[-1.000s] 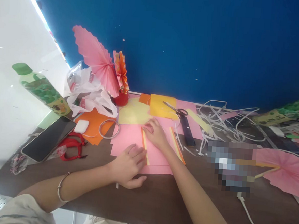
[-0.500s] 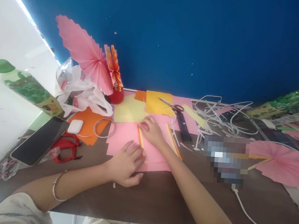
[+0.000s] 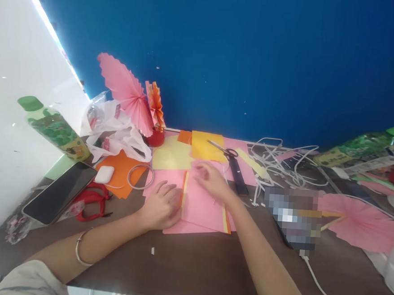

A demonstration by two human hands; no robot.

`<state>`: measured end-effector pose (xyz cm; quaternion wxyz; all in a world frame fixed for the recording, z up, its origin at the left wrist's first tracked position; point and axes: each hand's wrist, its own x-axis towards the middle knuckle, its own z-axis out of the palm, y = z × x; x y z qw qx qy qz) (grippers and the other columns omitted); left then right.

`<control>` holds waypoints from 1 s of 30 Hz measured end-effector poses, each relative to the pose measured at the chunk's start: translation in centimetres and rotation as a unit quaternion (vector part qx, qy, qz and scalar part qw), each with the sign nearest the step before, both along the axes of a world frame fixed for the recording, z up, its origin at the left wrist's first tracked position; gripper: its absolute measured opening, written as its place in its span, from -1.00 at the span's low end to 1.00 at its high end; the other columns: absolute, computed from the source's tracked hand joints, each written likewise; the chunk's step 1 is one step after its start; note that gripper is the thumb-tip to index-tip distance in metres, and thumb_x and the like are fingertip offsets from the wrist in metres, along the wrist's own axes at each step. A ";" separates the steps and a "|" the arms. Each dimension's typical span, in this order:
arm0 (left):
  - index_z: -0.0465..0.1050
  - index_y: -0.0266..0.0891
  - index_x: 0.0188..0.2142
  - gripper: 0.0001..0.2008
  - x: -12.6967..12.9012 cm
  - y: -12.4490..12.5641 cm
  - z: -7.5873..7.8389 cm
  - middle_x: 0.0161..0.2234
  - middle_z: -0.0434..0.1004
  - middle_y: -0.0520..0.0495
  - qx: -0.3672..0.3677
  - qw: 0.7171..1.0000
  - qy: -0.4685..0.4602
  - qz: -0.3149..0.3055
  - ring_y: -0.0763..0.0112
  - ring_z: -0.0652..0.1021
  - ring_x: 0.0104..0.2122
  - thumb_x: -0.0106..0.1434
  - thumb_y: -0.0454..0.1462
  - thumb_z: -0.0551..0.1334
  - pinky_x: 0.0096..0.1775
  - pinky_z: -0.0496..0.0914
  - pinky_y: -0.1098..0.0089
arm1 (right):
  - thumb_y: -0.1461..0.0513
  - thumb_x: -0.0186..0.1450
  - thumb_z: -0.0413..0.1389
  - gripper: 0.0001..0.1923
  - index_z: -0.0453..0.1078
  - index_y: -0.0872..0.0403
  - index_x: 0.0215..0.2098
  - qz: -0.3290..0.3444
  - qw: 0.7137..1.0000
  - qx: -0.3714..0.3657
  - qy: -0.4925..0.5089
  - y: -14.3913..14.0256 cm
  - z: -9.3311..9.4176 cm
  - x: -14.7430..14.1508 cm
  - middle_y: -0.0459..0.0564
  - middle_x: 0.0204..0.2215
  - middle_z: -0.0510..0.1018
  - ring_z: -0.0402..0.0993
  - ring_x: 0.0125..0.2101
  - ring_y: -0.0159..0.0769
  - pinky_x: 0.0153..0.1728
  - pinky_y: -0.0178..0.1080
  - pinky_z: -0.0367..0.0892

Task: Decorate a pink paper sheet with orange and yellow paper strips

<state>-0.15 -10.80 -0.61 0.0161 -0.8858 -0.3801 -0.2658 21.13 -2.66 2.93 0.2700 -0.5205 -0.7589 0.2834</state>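
Note:
A sheet of pink paper (image 3: 201, 206) lies on the desk between my hands, with narrow orange-and-yellow strips along its left and right sides. My left hand (image 3: 162, 206) rests on the paper beside the left strip (image 3: 184, 189), fingers slightly bent and apart, holding nothing visible. Over the upper part of the sheet is my right hand (image 3: 211, 181), its fingers loosely curled and a little apart, with nothing visible in them. More pink paper shows under the sheet. Beyond it lie pale yellow paper (image 3: 171, 154) and bright yellow paper (image 3: 206, 143).
Scissors (image 3: 228, 152) lie beyond my right hand, above a black bar-shaped item (image 3: 238, 175). White cables and paper scraps (image 3: 284, 160) tangle further right. A phone (image 3: 60, 194), orange paper (image 3: 123, 171), a bottle (image 3: 55, 128) and pink paper fans (image 3: 128, 89) stand or lie leftward.
My right hand has left the top of the left strip and moved right. My left hand has slid slightly left. The view has shifted a little.

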 end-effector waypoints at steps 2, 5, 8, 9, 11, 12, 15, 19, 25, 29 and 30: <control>0.45 -0.24 -0.28 -0.80 0.0 0.2 0.0 -0.03 0.43 -0.14 -0.002 1.000 0.007 -0.014 0.19 0.37 0.00 0.19 -0.25 0.09 0.07 0.17 0.10 | 0.17 0.17 0.06 -0.81 0.34 0.04 -0.25 -0.082 0.995 0.056 0.020 -0.7 0.7 2.2 -0.01 -0.26 0.44 0.36 -0.37 -0.33 -0.31 -0.25 0.29; 0.39 -0.24 -0.11 -0.72 0.1 0.1 -0.1 0.04 0.37 -0.15 -0.014 0.997 0.037 -0.061 0.21 0.31 0.08 0.24 -0.22 0.05 0.12 0.10 0.07 | 0.13 0.17 0.04 -0.83 0.35 0.05 -0.34 -0.177 0.974 0.139 -0.023 -2.3 0.4 4.9 -0.02 -0.38 0.44 0.32 -0.45 -0.32 -0.40 -0.25 0.25; 0.34 -0.21 -0.03 -0.67 0.3 -0.1 -0.4 0.04 0.38 -0.14 -0.032 0.996 0.056 -0.067 0.21 0.30 0.10 0.26 -0.18 0.03 0.14 0.03 0.03 | 0.11 0.16 0.05 -0.83 0.32 0.05 -0.45 -0.141 0.971 0.129 -0.142 -4.3 -1.3 5.0 -0.03 -0.48 0.45 0.33 -0.46 -0.28 -0.41 -0.23 0.21; 0.34 -0.20 -0.03 -0.66 0.3 -0.2 -0.5 0.03 0.39 -0.13 -0.036 0.995 0.059 -0.066 0.21 0.30 0.10 0.26 -0.17 0.03 0.15 0.02 0.03 | 0.11 0.15 0.05 -0.83 0.31 0.05 -0.47 -0.140 0.965 0.127 -0.180 -4.8 -1.8 4.7 -0.04 -0.50 0.45 0.35 -0.45 -0.25 -0.40 -0.21 0.20; 0.35 -0.17 -0.03 -0.66 0.3 -0.3 -0.7 0.02 0.40 -0.11 -0.035 0.996 0.060 -0.060 0.21 0.31 0.10 0.26 -0.15 0.04 0.15 0.00 0.03 | 0.20 0.18 -0.01 -0.88 0.31 0.04 -0.45 -0.127 0.962 0.132 -0.200 -5.2 -2.3 4.2 -0.03 -0.50 0.47 0.37 -0.44 -0.24 -0.40 -0.21 0.20; 0.35 -0.16 -0.03 -0.66 0.3 -0.4 -0.8 0.03 0.40 -0.10 -0.035 0.996 0.060 -0.054 0.20 0.30 0.10 0.26 -0.15 0.04 0.16 0.00 0.03 | 0.23 0.20 -0.05 -0.87 0.33 0.04 -0.42 -0.118 0.966 0.138 -0.184 -5.0 -2.2 4.3 -0.02 -0.47 0.49 0.38 -0.44 -0.25 -0.39 -0.22 0.21; 0.35 -0.16 -0.01 -0.63 0.1 -0.4 -0.7 0.04 0.39 -0.09 -0.038 0.997 0.059 -0.030 0.15 0.30 0.10 0.24 -0.10 0.04 0.15 0.00 0.01 | 0.21 0.22 -0.04 -0.84 0.36 0.05 -0.36 -0.187 0.960 0.181 -0.104 -3.4 -1.2 6.1 0.01 -0.41 0.49 0.38 -0.47 -0.29 -0.41 -0.24 0.27; 0.35 -0.20 -0.01 -0.53 0.0 -0.3 -0.4 0.05 0.38 -0.13 -0.053 0.997 0.050 -0.004 0.08 0.31 0.08 0.19 0.00 0.07 0.12 0.05 -0.01 | 0.27 0.18 -0.05 -0.82 0.38 0.10 -0.35 -0.315 0.903 0.248 -0.153 -1.2 0.1 9.4 0.12 -0.38 0.45 0.40 -0.35 -0.15 -0.27 -0.07 0.31; 0.42 -0.14 -0.11 -0.71 0.0 0.3 -0.1 0.01 0.41 -0.12 -0.062 0.998 0.025 0.015 0.15 0.36 0.03 0.21 -0.14 0.10 0.06 0.16 0.08 | 0.24 0.21 0.01 -0.82 0.39 0.04 -0.23 -0.217 0.912 0.314 -0.154 -3.4 -0.5 7.2 0.14 -0.13 0.38 0.29 -0.04 -0.04 -0.03 0.07 0.20; 0.45 -0.12 -0.19 -0.79 -0.1 1.0 0.1 -0.05 0.45 -0.07 -0.066 0.997 0.001 0.025 0.23 0.40 -0.01 0.22 -0.20 0.10 0.04 0.21 0.13 | 0.11 0.18 0.12 -0.74 0.37 -0.03 -0.17 0.017 0.982 0.155 -0.110 -5.5 -1.1 5.2 0.03 -0.10 0.40 0.36 -0.08 -0.18 -0.06 -0.10 0.30; 0.46 -0.12 -0.22 -0.80 -0.2 1.2 0.1 -0.07 0.46 -0.06 -0.068 0.997 -0.005 0.025 0.24 0.41 -0.01 0.23 -0.21 0.10 0.03 0.23 0.14 | 0.10 0.15 0.14 -0.70 0.37 -0.02 -0.16 0.042 0.985 0.123 -0.112 -5.8 -1.2 5.0 0.03 -0.09 0.40 0.37 -0.08 -0.19 -0.06 -0.11 0.31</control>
